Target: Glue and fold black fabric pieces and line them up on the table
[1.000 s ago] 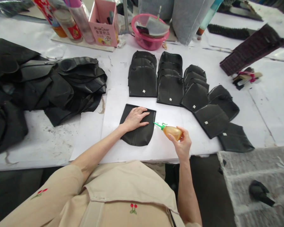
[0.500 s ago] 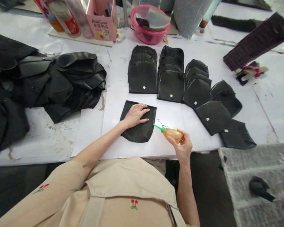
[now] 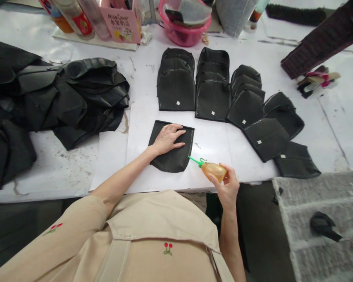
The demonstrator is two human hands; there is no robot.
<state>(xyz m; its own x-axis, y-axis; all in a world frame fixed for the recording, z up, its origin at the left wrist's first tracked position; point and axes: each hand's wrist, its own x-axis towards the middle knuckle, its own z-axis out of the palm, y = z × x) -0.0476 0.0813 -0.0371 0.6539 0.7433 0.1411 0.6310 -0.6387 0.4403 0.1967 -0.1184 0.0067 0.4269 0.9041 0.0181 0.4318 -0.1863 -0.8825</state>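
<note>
A black leather-like piece (image 3: 172, 160) with a straight far edge and a rounded near edge lies flat on the white paper before me. My left hand (image 3: 167, 139) rests on it with fingers spread. In my right hand (image 3: 228, 184) is a squeeze glue bottle (image 3: 214, 171), filled with amber liquid and fitted with a green nozzle. The nozzle tip is at the piece's right edge, where a thin shiny line runs along the border. Whether the tip touches the edge I cannot tell.
Overlapping black pieces (image 3: 213, 96) with small white squares fan out beyond and to the right. A heap of black pieces (image 3: 73, 98) lies left. At the back stand a pink basket (image 3: 182, 37), a pink box (image 3: 122, 25) and bottles (image 3: 79, 21). A dark patterned post (image 3: 317, 43) leans at right.
The nozzle tip has moved slightly toward me along the piece's right edge. My left hand stays on the piece. The whole view has shifted a little.
</note>
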